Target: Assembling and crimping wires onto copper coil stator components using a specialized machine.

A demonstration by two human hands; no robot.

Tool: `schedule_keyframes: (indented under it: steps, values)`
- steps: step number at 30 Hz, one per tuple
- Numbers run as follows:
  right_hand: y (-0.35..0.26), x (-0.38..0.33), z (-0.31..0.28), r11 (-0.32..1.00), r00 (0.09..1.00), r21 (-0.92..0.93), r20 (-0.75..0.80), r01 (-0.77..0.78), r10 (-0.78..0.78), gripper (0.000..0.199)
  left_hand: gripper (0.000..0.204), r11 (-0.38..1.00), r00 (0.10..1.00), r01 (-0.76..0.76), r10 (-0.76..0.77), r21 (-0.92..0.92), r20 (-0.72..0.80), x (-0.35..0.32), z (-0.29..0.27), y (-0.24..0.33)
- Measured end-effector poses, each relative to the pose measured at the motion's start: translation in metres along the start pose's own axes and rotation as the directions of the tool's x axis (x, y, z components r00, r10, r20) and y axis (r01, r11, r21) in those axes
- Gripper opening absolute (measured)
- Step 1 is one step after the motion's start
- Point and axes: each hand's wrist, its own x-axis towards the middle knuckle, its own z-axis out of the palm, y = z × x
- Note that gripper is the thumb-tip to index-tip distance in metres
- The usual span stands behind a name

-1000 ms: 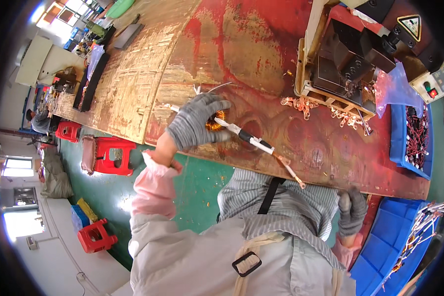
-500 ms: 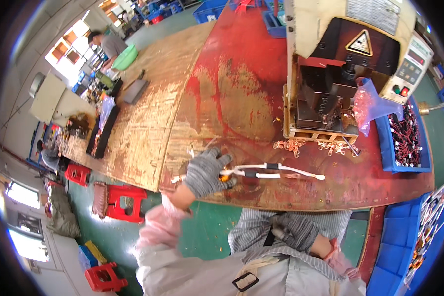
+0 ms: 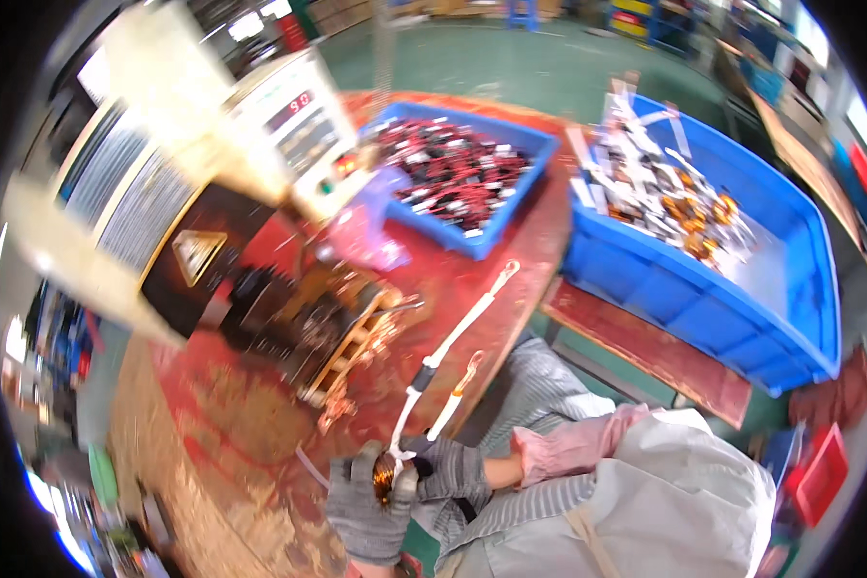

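My left hand (image 3: 368,503), in a grey knitted glove, is closed around a copper wire coil (image 3: 383,480). From the coil run white-sleeved leads (image 3: 403,421), one with a black sleeve section (image 3: 423,377). Copper terminals tip both leads, one a ring terminal (image 3: 511,270), the other a smaller copper end (image 3: 475,360). My right hand (image 3: 458,474), gloved alike, meets the left at the coil. Its fingers bend in at the base of the leads and look closed on them, though the fingertips are partly hidden.
A press machine (image 3: 250,260) stands at the left, with loose copper terminals (image 3: 380,337) beside its base. Beyond lies a blue tray (image 3: 486,241) of red and black wired parts. A large blue bin (image 3: 703,318) at the right holds white-leaded coils (image 3: 679,197). The red worktable (image 3: 231,395) is worn.
The view has swung to the right. My right hand has come up from my lap to the coil, and the leads now point away from me rather than rightward across the table.
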Motion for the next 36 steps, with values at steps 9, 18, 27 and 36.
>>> schedule_keyframes:
  steps: [9, 18, 27, 36]
  values:
    - [-0.075, -0.014, -0.043, 0.952, 0.938, -0.294, -0.298, 0.088, -0.179, 0.052, 0.063, 0.880, 0.991, -0.046, -0.019, -0.472, -0.133, 0.001, 0.036, 0.057]
    - [-0.236, -0.113, -0.116, 0.656, 0.313, -0.700, -0.579, 0.283, -0.753, 0.029, 0.050, 0.889, 0.881, -0.409, 0.326, -0.205, -0.343, -0.002, 0.021, 0.074]
    - [-0.387, -0.265, -0.254, -0.088, 0.296, -0.499, -0.353, -0.862, -0.887, 0.049, 0.045, 0.687, 0.998, 0.050, -0.054, -0.725, 0.017, -0.035, 0.065, 0.028]
    - [-0.332, -0.164, -0.319, -0.264, 0.534, -0.589, -0.348, -0.764, -0.771, 0.031, 0.044, 0.999, 0.995, 0.027, -0.024, 0.030, -0.097, -0.057, 0.054, -0.036]
